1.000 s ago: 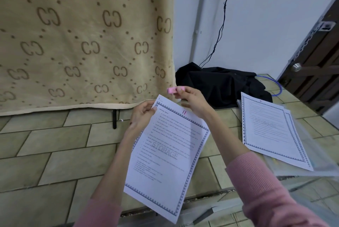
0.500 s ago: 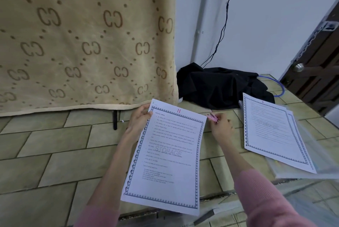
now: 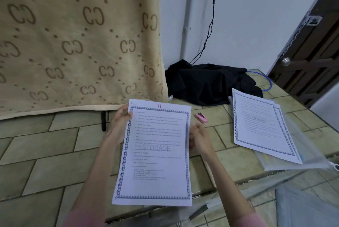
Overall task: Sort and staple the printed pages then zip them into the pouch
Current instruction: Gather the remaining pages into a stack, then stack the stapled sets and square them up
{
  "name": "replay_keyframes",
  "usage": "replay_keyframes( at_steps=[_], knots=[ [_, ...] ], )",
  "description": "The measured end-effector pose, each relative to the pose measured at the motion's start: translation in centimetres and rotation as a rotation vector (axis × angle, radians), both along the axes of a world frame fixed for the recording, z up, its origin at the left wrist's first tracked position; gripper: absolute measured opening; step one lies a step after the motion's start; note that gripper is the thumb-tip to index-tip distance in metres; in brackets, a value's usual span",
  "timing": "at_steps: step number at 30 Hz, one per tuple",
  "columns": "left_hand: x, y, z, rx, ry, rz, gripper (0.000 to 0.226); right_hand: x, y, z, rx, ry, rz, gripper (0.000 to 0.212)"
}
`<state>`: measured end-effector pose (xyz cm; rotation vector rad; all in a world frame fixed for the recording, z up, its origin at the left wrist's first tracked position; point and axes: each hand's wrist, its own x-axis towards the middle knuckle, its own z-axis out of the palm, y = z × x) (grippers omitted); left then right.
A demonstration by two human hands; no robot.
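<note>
My left hand (image 3: 120,123) grips the upper left edge of a set of printed pages (image 3: 156,153) with a patterned border, a red mark at the top and a "STORAGE" watermark. My right hand (image 3: 200,138) hovers just right of the pages, fingers apart, holding nothing. A small pink stapler (image 3: 201,117) lies on the tiled counter above my right hand. A second stack of bordered pages (image 3: 260,126) rests to the right on a clear zip pouch (image 3: 310,157).
The tiled counter (image 3: 45,153) has a beige patterned blanket (image 3: 73,43) hanging behind it. A black cloth bundle (image 3: 207,83) sits at the back by the white wall, with a black cable above it. A dark wooden door (image 3: 315,52) stands at the right.
My right hand carried the pink stapler from the pages' top corner, set it down on the counter and let go. The pages have straightened in my left hand.
</note>
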<state>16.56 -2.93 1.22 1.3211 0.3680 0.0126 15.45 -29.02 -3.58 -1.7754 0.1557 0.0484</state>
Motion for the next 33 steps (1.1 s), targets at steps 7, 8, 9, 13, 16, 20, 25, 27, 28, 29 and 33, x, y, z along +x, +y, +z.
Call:
replay_keyframes(
  at_steps=[7,8,9,13,16,20,25,27,28,29,33],
  knots=[
    [-1.9,0.6,-1.4,0.167,0.226,-0.022,0.032,-0.3,2.1,-0.1,-0.132,-0.05,0.057,0.017],
    [-2.6,0.3,-1.9,0.22,0.279,-0.071,0.031,0.0,2.1,0.1,-0.18,-0.056,0.056,0.024],
    [-3.2,-0.2,-2.4,0.247,0.314,-0.089,0.032,0.4,2.0,0.2,-0.229,-0.049,0.059,0.031],
    [-4.4,-2.5,-4.4,0.463,0.249,-0.009,0.051,1.4,1.8,-0.6,-0.434,-0.044,0.101,0.048],
    [-5.4,-3.0,-5.1,0.757,0.209,0.044,0.044,1.2,2.1,-1.8,-0.788,-0.113,0.166,0.037],
    [-6.0,-3.4,-6.4,1.18,0.256,-0.025,0.04,0.4,2.3,-2.9,-1.0,-0.283,0.121,0.027],
    [-4.4,-8.5,-4.0,1.221,0.189,0.011,0.044,1.2,0.2,-1.4,-0.651,-0.177,0.206,0.034],
    [-2.8,-11.7,-3.4,1.144,0.033,-0.041,0.04,1.4,-2.0,-0.4,-0.45,-0.222,0.09,0.032],
    [-2.0,-13.6,-2.9,1.068,-0.025,-0.081,0.037,1.5,-3.6,0.1,-0.396,-0.242,0.01,0.03],
    [-1.3,-15.7,-2.5,0.98,-0.052,-0.128,0.036,1.7,-5.3,0.6,-0.374,-0.261,-0.07,0.027],
    [2.3,-24.1,-1.7,0.76,0.044,-0.335,0.033,3.0,-13.6,1.6,-0.432,-0.205,-0.331,0.024]
  ],
)
